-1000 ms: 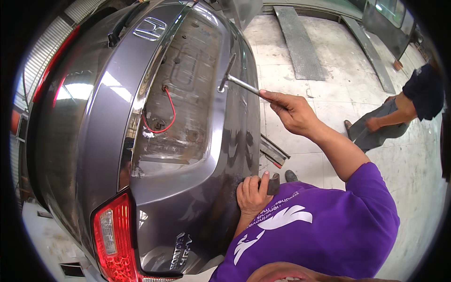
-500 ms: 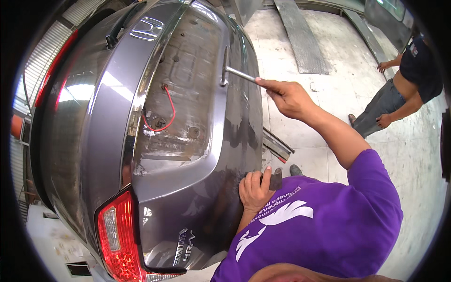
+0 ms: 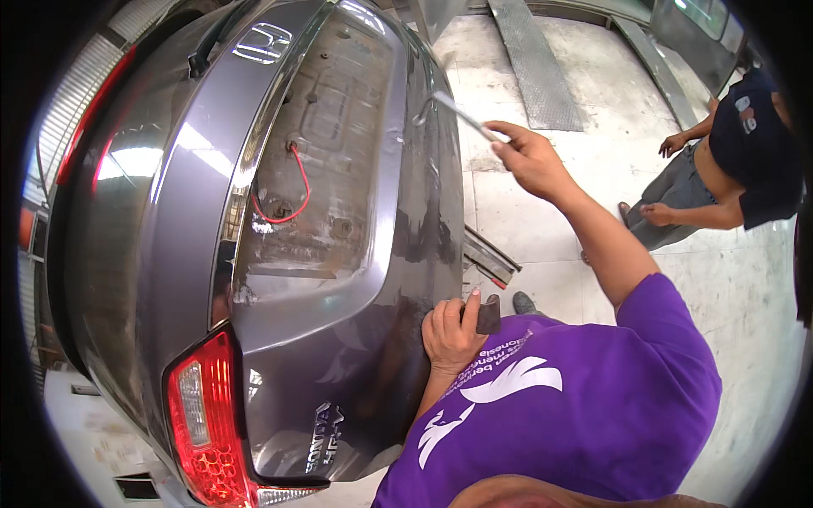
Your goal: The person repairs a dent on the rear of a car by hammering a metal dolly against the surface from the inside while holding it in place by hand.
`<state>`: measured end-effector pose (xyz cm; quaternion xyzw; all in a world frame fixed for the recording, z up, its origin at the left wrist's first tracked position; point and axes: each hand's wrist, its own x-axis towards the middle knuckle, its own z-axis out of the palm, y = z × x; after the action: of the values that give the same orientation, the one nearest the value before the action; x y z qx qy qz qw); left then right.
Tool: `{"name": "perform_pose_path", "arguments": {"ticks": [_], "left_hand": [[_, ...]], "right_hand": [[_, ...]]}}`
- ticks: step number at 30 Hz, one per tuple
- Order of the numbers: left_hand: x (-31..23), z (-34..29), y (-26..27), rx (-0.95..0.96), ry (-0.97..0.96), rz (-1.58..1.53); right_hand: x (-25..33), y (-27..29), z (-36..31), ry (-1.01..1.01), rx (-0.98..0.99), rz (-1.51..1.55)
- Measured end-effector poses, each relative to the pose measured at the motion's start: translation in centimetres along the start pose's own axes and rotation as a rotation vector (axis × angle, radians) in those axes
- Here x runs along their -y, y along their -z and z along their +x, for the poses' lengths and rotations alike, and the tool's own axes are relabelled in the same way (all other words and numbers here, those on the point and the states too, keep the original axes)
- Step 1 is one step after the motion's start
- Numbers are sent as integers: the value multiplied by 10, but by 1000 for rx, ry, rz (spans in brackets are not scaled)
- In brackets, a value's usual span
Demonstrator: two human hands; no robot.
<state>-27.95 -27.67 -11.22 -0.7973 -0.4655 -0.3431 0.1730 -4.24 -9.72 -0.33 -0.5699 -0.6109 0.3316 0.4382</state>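
My right hand (image 3: 529,161), thumb and fingers closed round the handle, holds a hammer (image 3: 464,117) with a pale metal shaft. Its blurred head hangs over the right side of the grey car's tailgate (image 3: 391,190), and looks apart from the panel. My left hand (image 3: 453,334) lies against the lower tailgate, fingers curled, gripping a dark curved block (image 3: 489,314) near the thumb. Left of the hammer is the tailgate's bare, dirty recess (image 3: 322,186), with a red wire (image 3: 306,190) looping out of it.
A red tail light (image 3: 205,415) sits at the car's lower corner. Metal rails (image 3: 491,254) lie on the floor by the bumper. Another person (image 3: 720,165) in a dark shirt stands at the right. Long metal plates (image 3: 538,68) lie farther back on the pale floor.
The hammer head has swung from the recess's right edge away to the right, with my right hand moving slightly. My left hand keeps its place on the car. The other person has shifted.
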Motion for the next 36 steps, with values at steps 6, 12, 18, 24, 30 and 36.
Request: {"name": "perform_pose_path", "arguments": {"ticks": [6,12,18,24,30,36], "left_hand": [[-1,1,7,14,35,-152],[-9,-10,2,9,66,-254],[-9,-11,4,195,132,-529],[-4,-14,-10,265,514,-917],[-3,-29,-21,333,806,-1266],[6,-33,-15,433,861,-1275]], "right_hand": [[-72,13,-92,-526,-73,677],[-94,3,-180,-844,-31,805],[-105,14,-173,-701,152,702],[-82,9,-116,-209,204,369],[-43,0,-70,239,129,59],[-10,-5,-55,436,34,40]]}}
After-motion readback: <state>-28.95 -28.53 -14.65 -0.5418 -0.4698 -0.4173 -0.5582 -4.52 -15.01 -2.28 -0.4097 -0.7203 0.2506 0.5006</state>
